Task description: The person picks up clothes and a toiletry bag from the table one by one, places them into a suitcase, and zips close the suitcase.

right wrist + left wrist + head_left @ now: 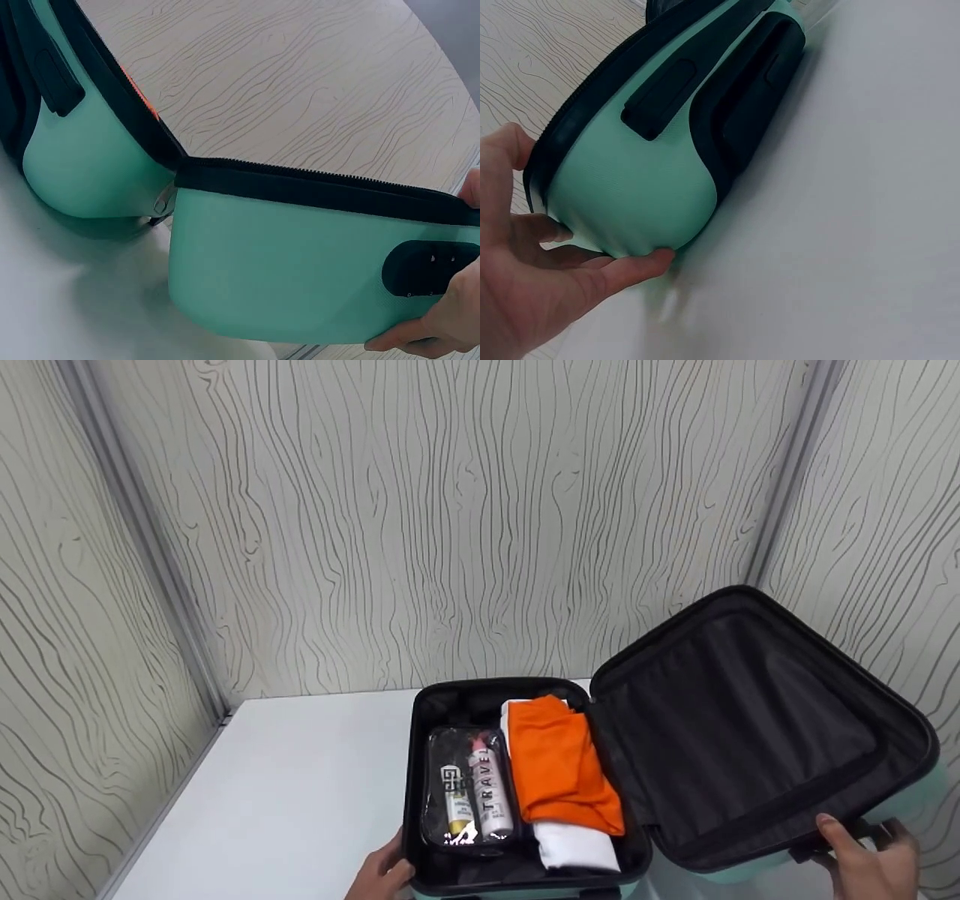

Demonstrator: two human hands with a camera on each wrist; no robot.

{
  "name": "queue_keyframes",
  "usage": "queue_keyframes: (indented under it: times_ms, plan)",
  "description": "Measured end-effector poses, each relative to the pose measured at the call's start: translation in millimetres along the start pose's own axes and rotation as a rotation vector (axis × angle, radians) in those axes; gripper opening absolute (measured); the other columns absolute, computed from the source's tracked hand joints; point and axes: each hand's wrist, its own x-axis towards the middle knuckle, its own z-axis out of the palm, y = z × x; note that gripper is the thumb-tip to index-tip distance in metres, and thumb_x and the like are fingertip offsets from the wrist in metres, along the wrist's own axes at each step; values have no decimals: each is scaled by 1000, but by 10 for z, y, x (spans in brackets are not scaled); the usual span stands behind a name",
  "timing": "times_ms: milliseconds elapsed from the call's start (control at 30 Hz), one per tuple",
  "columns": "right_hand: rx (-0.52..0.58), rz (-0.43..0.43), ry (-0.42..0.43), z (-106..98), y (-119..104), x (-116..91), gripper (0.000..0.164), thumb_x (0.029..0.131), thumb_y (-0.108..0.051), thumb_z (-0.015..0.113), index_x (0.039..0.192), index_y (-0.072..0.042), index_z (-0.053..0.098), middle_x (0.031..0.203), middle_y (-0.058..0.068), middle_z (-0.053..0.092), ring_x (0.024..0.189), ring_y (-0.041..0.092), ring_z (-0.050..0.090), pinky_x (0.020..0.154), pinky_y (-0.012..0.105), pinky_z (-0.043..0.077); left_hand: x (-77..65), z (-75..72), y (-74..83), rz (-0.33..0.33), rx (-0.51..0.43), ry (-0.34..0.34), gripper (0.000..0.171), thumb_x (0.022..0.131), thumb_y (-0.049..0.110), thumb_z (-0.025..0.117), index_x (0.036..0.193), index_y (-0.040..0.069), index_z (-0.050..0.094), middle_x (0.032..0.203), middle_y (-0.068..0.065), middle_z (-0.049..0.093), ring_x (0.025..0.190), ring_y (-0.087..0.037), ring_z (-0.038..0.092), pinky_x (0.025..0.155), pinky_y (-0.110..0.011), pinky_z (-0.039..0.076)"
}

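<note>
A mint-green suitcase (414, 787) with black trim lies spread on the table, its lid (735, 735) swung out to the right and tilted. My left hand (384, 874) holds the near left corner of the base; in the left wrist view the thumb is at the zipped rim and the fingers are against the green shell (630, 180). At the lid's outer near edge, my right hand (874, 859) grips the rim, thumb on the inner side, beside a black lock (420, 268). Inside the base are a clear pouch (441, 750), folded orange cloth (559, 765) and white cloth (577, 847).
Through the pouch show a white bottle marked TRAVEL (489, 787) and a smaller bottle with a yellow end (459, 810). The white table (292, 787) extends left of the suitcase. Wood-patterned panels (450, 525) stand behind and at both sides.
</note>
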Motion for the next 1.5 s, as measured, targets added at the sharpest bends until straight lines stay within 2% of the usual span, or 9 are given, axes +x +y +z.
queue_keyframes:
  times_ms: [200, 300, 400, 567, 667, 800, 967, 1233, 1500]
  plan:
    - [-94, -32, 0, 78, -126, -150, 94, 82, -20, 69, 150, -24, 4, 142, 3, 27, 101, 11, 41, 59, 9, 46, -7, -4, -23, 36, -6, -1, 69, 82, 9, 45, 142, -11, 17, 138, -34, 36, 123, -44, 45, 95, -48, 45]
    - [-136, -87, 11, 99, -170, -202, 92, 79, -21, 72, 149, -23, 12, 133, -5, 34, 100, 10, 39, 57, 7, 45, -7, -8, -22, 47, -22, -11, 69, 83, 8, 45, 141, -12, 15, 137, -35, 36, 121, -43, 48, 95, -47, 45]
    - [-182, -153, 33, 111, -208, -246, 84, 76, -21, 76, 144, -22, 27, 108, -18, 36, 90, 3, 38, 57, 5, 42, -6, -8, -15, 47, -59, -32, 69, 83, 7, 44, 142, -12, 13, 136, -37, 36, 118, -42, 50, 93, -47, 47]
    - [-194, -224, 37, 163, -249, -324, 79, 72, -17, 79, 137, -22, 33, 103, -16, 38, 93, 1, 39, 59, 3, 40, -5, 4, -5, 32, -78, -41, 70, 82, 6, 43, 141, -13, 10, 136, -38, 35, 117, -43, 51, 91, -47, 48]
    - [-184, -220, 28, 218, -269, -376, 91, 73, -15, 78, 143, -25, 21, 125, -8, 37, 115, 15, 38, 88, 19, 48, -7, 7, -3, 20, -71, -29, 71, 82, 7, 43, 141, -13, 11, 136, -38, 35, 117, -43, 51, 92, -48, 47]
    - [-243, -223, 10, 265, -289, -427, 100, 77, -16, 74, 148, -24, 3, 153, 10, 13, 139, 34, 16, 108, 55, 28, -9, 4, 4, -1, -75, -27, 71, 82, 9, 43, 142, -11, 11, 137, -35, 37, 118, -41, 52, 92, -48, 47]
    - [-359, -291, 13, 277, -295, -472, 99, 80, -21, 71, 148, -18, 0, 152, 16, 12, 134, 34, 22, 111, 50, 26, -9, 2, 15, -6, -79, -37, 71, 83, 11, 43, 143, -10, 11, 139, -34, 35, 120, -41, 49, 94, -49, 45]
    - [-387, -356, -37, 333, -350, -604, 103, 76, -12, 72, 147, -18, -2, 155, 14, 8, 139, 30, 17, 115, 47, 18, -19, -11, 11, 8, -64, -31, 70, 83, 9, 43, 142, -11, 12, 140, -35, 31, 122, -43, 46, 95, -48, 45]
    - [-362, -374, -90, 410, -393, -745, 109, 74, -5, 73, 146, -28, -6, 155, 11, 4, 138, 40, 17, 105, 60, 26, -14, -3, -3, 9, -57, -28, 69, 83, 7, 43, 142, -12, 12, 138, -37, 33, 120, -44, 49, 93, -47, 47]
